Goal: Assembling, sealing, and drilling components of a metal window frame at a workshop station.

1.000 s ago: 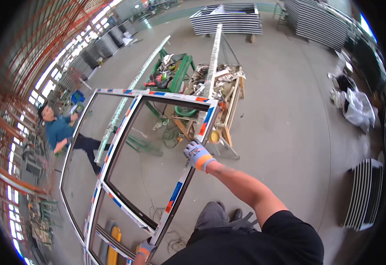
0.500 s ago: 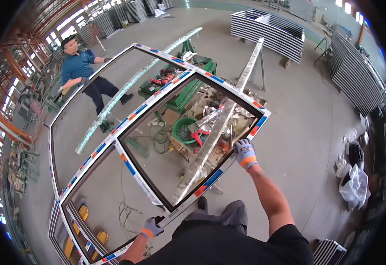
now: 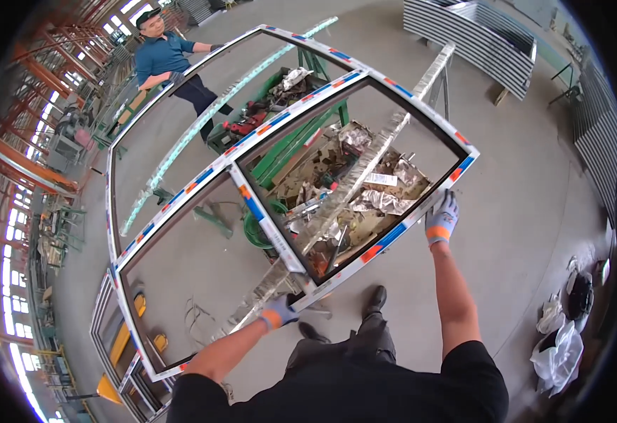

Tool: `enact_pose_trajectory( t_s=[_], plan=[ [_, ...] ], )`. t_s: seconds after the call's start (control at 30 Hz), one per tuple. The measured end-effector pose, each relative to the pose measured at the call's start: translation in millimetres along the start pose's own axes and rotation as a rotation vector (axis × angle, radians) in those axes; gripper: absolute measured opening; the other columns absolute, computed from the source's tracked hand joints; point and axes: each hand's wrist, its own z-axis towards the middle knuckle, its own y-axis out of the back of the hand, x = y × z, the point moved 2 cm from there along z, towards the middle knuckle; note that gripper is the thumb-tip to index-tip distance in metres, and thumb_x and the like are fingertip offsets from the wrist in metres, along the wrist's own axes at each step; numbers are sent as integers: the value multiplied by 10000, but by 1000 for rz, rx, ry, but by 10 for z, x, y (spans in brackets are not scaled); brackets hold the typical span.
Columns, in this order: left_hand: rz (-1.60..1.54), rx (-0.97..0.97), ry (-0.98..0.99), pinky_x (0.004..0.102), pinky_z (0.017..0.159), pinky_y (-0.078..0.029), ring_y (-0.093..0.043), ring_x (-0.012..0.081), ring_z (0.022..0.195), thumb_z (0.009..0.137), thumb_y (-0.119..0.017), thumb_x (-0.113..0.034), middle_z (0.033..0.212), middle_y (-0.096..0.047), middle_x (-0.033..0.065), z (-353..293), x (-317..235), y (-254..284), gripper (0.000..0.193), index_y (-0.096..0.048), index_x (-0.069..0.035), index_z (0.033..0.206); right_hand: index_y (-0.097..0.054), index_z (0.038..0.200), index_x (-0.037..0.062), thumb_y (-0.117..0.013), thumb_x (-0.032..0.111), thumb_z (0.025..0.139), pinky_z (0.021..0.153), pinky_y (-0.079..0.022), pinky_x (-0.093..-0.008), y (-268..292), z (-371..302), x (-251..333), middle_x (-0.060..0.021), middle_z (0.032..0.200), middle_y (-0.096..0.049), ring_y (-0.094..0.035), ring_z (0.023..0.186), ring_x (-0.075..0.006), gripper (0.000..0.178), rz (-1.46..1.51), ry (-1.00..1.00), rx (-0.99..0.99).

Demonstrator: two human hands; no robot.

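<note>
A large window frame (image 3: 287, 113), divided by crossbars and wrapped in white film with blue and orange patches, spans the space before me. My left hand (image 3: 279, 311), in a grey glove with an orange cuff, grips its near edge by the end of a short crossbar. Farther right, my right hand (image 3: 442, 217), gloved alike, is closed on the same edge near the right corner; its fingertips are partly hidden. Across the frame, a co-worker (image 3: 164, 60) in a blue shirt has gloved hands at the far-left edge.
Under the frame stand a foil-wrapped beam (image 3: 365, 166), a film-covered rail (image 3: 209, 116), a cluttered work tray (image 3: 400, 183) and a green bucket (image 3: 255, 231). Striped stacks of profiles (image 3: 463, 35) stand at the back right. White bags (image 3: 559, 356) lie at right. More frames lean at lower left.
My left hand has moved right along the near edge to the short crossbar's end. The frame has shifted over the work tray, and my view has moved too. The co-worker still holds the far side.
</note>
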Motion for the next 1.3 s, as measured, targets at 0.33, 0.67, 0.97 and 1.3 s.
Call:
enact_pose_trajectory(
  t_s=[0.33,0.67,0.97,1.3],
  plan=[
    [133,-3,132,404,808,-545,-690,354,892,607,-795,-415,934,-703,232,1991,-2819,-648,560,-686,4,963,-562,1251,60,-622,375,858,1012,-442,-453,25,-1809,-2891,-204,1194,-624,-560,1153,-372,507,-26,-463,842],
    [65,92,-54,444,664,-526,-694,315,713,658,-804,-414,812,-712,179,2906,-3853,-1987,463,-726,-22,892,-648,1120,103,-381,379,1002,895,-507,-461,2231,-5039,-4247,-187,1160,-639,-614,1047,-369,402,-394,-695,1166],
    [-501,32,-219,394,638,-523,-587,218,687,672,-847,-218,857,-682,108,2723,-3873,-2232,415,-702,62,943,-699,958,55,-548,341,832,827,-520,-449,3241,-5773,-2970,-213,1000,-695,-661,944,-395,347,-59,-1664,478],
    [407,-425,-294,450,676,-565,-702,380,815,887,-632,-406,937,-694,243,2627,-3614,-2605,460,-631,44,979,-707,964,18,-534,321,802,878,-511,-452,4334,-8468,-1865,-251,1043,-674,-639,1004,-414,385,37,-2096,201]
  ],
)
